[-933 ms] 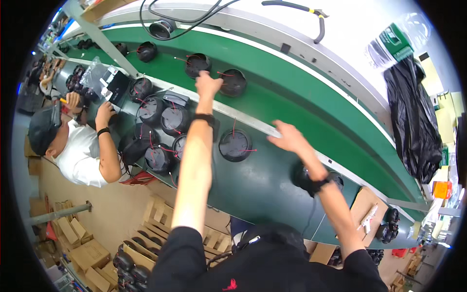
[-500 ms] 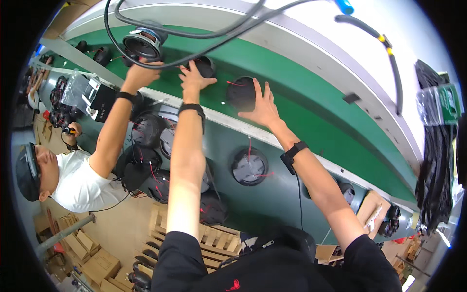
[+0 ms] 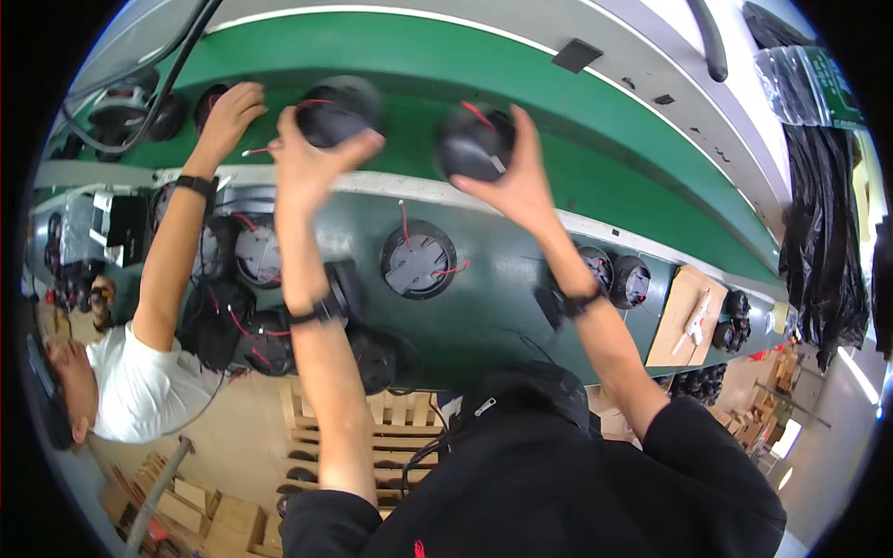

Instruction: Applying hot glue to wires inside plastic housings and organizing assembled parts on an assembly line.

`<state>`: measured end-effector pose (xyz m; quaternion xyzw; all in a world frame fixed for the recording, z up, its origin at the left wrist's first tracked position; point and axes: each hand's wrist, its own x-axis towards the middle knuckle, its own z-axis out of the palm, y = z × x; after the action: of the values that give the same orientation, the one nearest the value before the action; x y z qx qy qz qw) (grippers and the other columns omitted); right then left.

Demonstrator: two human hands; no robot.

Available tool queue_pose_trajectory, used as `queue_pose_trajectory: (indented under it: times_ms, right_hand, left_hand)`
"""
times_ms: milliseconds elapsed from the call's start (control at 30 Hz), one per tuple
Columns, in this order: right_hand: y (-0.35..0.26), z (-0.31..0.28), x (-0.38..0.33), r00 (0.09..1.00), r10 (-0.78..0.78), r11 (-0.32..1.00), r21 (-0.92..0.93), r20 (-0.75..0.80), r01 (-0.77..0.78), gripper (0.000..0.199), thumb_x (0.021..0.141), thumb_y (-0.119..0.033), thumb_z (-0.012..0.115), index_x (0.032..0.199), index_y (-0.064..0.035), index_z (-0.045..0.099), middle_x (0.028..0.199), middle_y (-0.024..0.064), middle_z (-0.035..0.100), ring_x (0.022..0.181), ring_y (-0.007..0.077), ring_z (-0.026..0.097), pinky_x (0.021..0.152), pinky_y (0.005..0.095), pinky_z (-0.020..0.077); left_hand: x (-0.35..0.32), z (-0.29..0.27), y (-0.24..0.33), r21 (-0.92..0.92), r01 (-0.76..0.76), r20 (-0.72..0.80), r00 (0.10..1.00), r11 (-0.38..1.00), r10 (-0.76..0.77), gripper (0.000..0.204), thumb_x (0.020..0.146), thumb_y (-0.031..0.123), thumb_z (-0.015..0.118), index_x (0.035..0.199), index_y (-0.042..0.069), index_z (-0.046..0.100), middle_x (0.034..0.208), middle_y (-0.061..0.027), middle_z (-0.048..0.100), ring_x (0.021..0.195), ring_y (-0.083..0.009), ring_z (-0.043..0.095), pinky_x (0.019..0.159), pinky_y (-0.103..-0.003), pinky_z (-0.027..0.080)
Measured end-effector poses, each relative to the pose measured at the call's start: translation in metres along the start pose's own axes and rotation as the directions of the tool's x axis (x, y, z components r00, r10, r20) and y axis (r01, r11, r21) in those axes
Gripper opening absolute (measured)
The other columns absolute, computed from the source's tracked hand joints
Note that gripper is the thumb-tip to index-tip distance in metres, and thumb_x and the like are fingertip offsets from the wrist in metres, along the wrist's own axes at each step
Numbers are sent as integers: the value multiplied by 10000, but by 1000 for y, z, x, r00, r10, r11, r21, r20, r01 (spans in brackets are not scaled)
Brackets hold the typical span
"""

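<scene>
My left hand (image 3: 312, 172) has fingers and thumb around a round black housing (image 3: 342, 112) with a red wire, on the green conveyor belt. Another round black housing (image 3: 473, 147), also with a red wire, is gripped in my right hand (image 3: 513, 177), thumb at its near edge and fingers at its far right side. Both housings are smeared by motion, so whether they are lifted off the belt I cannot tell. On the dark bench below lies a similar housing (image 3: 419, 260), grey inside, with red wires.
At left a co-worker's hand (image 3: 233, 112) reaches to a dark part on the belt (image 3: 409, 56). Several black housings (image 3: 219, 312) crowd the bench there. Two more housings (image 3: 631, 282) lie beyond my right forearm, before a cardboard sheet (image 3: 679, 321). A black cable (image 3: 177, 70) hangs at upper left.
My hands have closed around the two housings, which now sit farther apart. The view has shifted to the right. The co-worker's hand has left the speaker and cable area.
</scene>
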<state>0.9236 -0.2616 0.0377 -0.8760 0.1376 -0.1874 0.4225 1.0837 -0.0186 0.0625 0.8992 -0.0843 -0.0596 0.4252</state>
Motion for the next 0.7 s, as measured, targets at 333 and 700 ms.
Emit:
queue_pose_trajectory:
  times_ms: [333, 700]
  right_hand:
    - [28, -70, -138, 932, 178, 921, -388, 315, -45, 1234, 532, -211, 915, 1532, -106, 200, 1462, 270, 306, 1344, 455, 368, 1110, 484, 371]
    - [39, -49, -158, 856, 255, 807, -586, 450, 67, 1274, 520, -310, 933, 1548, -231, 186, 1472, 358, 231, 1295, 562, 364, 1030, 575, 437]
  left_hand:
    - [-301, 83, 9, 31, -57, 588, 809, 998, 28, 1169, 519, 230, 915, 1499, 110, 289, 1415, -246, 342, 1319, -451, 386, 1006, -470, 477]
    - [-318, -22, -63, 596, 10, 206, 965, 803, -165, 1149, 552, 242, 910, 1524, 180, 300, 1553, -218, 245, 1402, -428, 271, 1111, -545, 298]
